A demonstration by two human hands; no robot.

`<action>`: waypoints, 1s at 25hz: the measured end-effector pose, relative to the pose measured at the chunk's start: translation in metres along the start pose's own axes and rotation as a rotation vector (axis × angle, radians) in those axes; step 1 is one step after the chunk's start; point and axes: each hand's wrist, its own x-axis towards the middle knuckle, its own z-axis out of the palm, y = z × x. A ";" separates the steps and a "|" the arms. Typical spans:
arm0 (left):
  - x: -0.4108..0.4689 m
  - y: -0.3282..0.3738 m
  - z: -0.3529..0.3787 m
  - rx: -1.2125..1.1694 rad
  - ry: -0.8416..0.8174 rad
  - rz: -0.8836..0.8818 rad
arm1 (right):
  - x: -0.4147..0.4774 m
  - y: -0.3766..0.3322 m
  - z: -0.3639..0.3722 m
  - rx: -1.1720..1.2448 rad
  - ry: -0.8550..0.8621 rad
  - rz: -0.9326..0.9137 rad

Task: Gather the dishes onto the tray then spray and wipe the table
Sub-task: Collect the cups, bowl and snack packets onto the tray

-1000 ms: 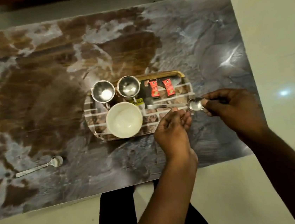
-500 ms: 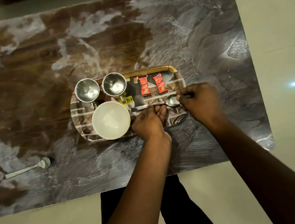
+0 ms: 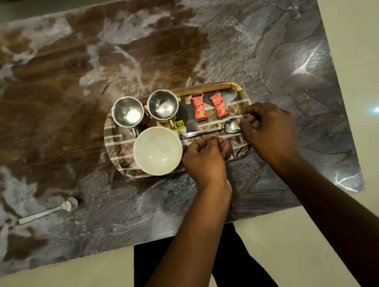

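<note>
1. Tray [image 3: 236, 86] sits right of centre on the marbled table [image 3: 266, 40], long side running left-right.
2. On tray, far-left: two steel cups [image 3: 128, 113] and [image 3: 163, 105] side by side, rims nearly touching, handles pointing to the near side.
3. White bowl [image 3: 157, 150] on tray's near-left part, just near of the cups; its near edge overlaps the tray rim.
4. Yellow price sticker [image 3: 177, 125] on tray between right cup & bowl.
5. Two red sachets [image 3: 199, 107] and [image 3: 220, 104] at far-right of tray, side by side, apart.
6. Spoon [image 3: 208, 131] lies across tray right of bowl, handle to the left, bowl end to the right, near of the sachets.
7. Right hand [image 3: 269, 129] over tray's right end, fingers curled; fingertips at the spoon's bowl end. Can't tell if pinching it or just touching.
8. Left hand [image 3: 205, 158] at tray's near edge, loosely fisted, holding nothing visible, just near of spoon handle, not touching it.
9. Second spoon [image 3: 49, 211] on bare table, near-left, well apart from tray, bowl end to the right.
</note>
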 end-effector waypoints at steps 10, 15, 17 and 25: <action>0.013 0.085 -0.227 0.508 0.061 0.441 | -0.095 -0.154 0.082 0.319 0.031 -0.223; 0.063 0.148 -0.331 0.335 0.362 0.422 | -0.128 -0.223 0.179 0.413 -0.367 -0.011; 0.078 0.160 -0.355 0.255 0.396 0.347 | -0.132 -0.239 0.209 0.306 -0.463 0.015; 0.098 0.159 -0.373 0.087 0.298 0.123 | -0.134 -0.256 0.244 0.309 -0.551 0.109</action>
